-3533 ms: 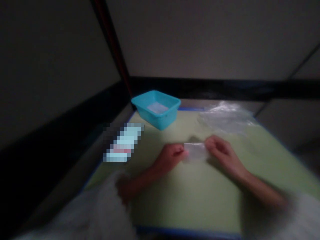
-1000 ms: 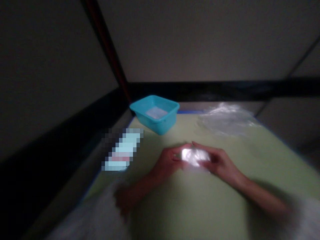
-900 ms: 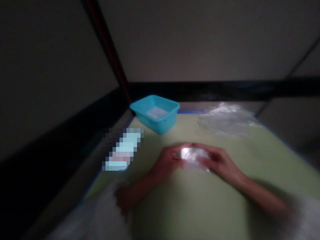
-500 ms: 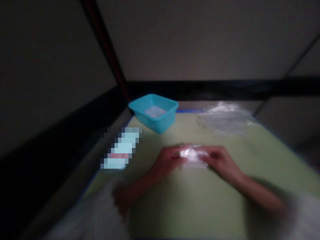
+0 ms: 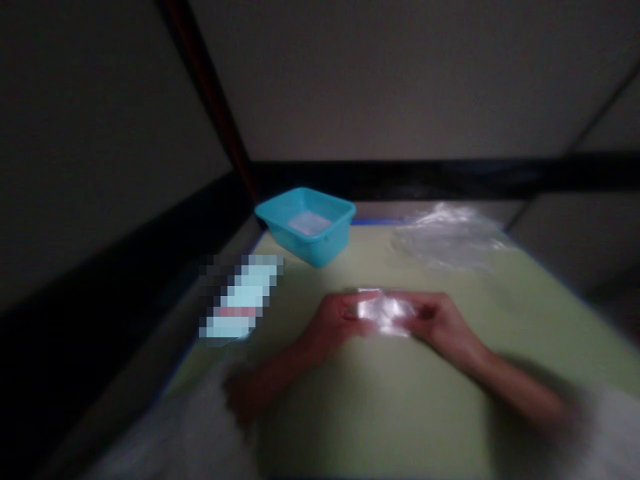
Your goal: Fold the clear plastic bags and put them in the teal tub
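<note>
Between my two hands is a small, shiny, clear plastic packet (image 5: 384, 313), held just above the green table surface. My left hand (image 5: 340, 317) grips its left end, the thumb on the near side and the fingers along the far side. On the right end, my right hand (image 5: 433, 317) pinches the packet in the same way. Glare and blur hide what, if anything, lies inside the plastic.
A turquoise plastic basin (image 5: 320, 250) stands at the back left with a pale flat item (image 5: 310, 223) inside. Crumpled clear plastic bags (image 5: 445, 237) lie at the back right. At the left edge is a pixelated pale green object (image 5: 245, 293). Walls stand behind and to the left.
The packet has tilted slightly between my fingers, and its glare now spreads wider. Both hands stay in nearly the same place.
</note>
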A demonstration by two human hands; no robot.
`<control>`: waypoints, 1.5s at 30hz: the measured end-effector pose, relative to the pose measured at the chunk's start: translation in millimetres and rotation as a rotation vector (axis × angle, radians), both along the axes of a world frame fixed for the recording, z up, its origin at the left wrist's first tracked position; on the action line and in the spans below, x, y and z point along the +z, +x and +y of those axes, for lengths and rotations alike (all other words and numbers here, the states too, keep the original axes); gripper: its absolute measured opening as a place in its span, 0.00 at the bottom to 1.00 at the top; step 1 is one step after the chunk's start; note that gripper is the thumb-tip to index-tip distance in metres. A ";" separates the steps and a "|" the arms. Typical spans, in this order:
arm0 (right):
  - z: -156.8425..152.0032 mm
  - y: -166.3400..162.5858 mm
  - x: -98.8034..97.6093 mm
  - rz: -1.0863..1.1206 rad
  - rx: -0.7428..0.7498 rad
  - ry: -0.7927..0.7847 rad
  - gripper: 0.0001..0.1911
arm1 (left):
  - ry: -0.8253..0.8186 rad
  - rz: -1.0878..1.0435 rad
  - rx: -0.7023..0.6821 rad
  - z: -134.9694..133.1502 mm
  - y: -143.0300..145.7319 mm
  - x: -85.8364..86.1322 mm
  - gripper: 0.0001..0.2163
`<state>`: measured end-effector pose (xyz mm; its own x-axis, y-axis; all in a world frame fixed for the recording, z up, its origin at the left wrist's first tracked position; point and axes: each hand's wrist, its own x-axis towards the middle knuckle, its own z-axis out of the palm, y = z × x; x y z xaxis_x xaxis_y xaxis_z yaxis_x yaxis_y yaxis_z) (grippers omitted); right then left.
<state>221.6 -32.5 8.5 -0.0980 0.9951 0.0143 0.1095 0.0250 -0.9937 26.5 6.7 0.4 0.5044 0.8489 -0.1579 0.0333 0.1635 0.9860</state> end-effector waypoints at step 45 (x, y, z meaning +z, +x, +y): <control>3.7 3.3 -0.1 0.402 -0.178 -0.182 0.30 | 0.156 0.022 0.103 3.8 -2.7 -3.2 0.26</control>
<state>224.9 -28.8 8.4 0.0514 0.9857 -0.1603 -0.2983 -0.1380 -0.9444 23.8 10.5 -2.8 0.4116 0.9108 -0.0307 0.0463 0.0128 0.9988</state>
